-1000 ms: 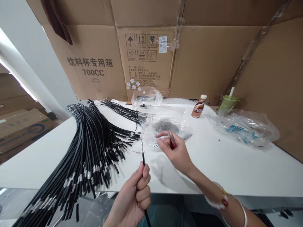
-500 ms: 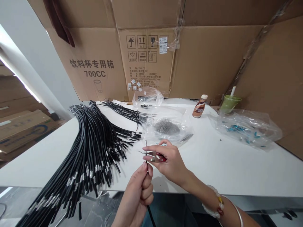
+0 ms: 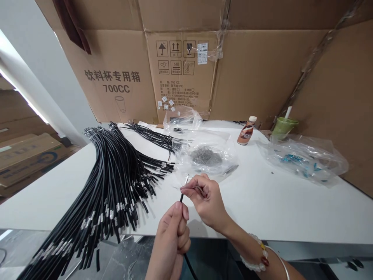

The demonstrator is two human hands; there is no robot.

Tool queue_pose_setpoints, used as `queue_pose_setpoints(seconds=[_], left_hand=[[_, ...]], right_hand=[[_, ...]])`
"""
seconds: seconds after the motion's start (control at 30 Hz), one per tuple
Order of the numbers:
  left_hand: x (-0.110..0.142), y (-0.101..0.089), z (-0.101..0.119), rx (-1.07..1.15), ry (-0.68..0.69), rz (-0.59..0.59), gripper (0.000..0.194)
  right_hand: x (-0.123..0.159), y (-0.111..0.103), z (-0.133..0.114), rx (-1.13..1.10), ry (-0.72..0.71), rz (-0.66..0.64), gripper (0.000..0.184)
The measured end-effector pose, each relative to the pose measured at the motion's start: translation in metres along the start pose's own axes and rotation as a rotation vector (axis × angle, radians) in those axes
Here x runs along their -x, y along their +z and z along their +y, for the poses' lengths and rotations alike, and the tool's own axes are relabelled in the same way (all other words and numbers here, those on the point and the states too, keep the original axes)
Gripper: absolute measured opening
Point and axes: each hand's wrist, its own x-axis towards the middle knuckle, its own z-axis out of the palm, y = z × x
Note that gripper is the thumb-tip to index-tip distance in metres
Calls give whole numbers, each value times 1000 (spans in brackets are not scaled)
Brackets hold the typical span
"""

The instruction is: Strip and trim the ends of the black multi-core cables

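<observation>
My left hand (image 3: 171,237) is closed around a black cable (image 3: 182,197), its thumb near the top. The cable's tip points up and away over the white table, and its tail hangs below my fist past the front edge. My right hand (image 3: 205,200) pinches the stripped end just above, thumb and forefinger together. Thin wires (image 3: 176,188) stick out leftward from that pinch, and a small silvery piece (image 3: 187,179) shows above it. Something lies in the curled fingers of the right hand, mostly covered, so its kind is unclear.
A large bundle of black cables (image 3: 110,167) covers the left of the table (image 3: 262,206). Behind my hands lies a clear bag of small grey pieces (image 3: 205,154). A bottle (image 3: 246,131), green cup (image 3: 284,126) and bag with blue pieces (image 3: 305,159) stand right. Cardboard (image 3: 180,19) walls the back.
My right fingers, spread earlier around a red-handled tool with narrow jaws, have closed into a pinch at the cable's end. The cable tip now leans slightly right. The left hand keeps its grip.
</observation>
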Motion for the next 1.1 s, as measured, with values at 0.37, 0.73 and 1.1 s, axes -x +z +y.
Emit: queue_pose_setpoints(seconds=[0.37,0.73,1.1], left_hand=[[-5,-1,10,89,-98,81,61],[-3,2,7,70,-157,46,65],[-4,-3,15,162,-235,69,65]], right_hand=[[-5,-17,12,-209,103,-60,37],[-8,-4,10,-223,218,-168,24],[-5,2,21,187,-183,-72,23]])
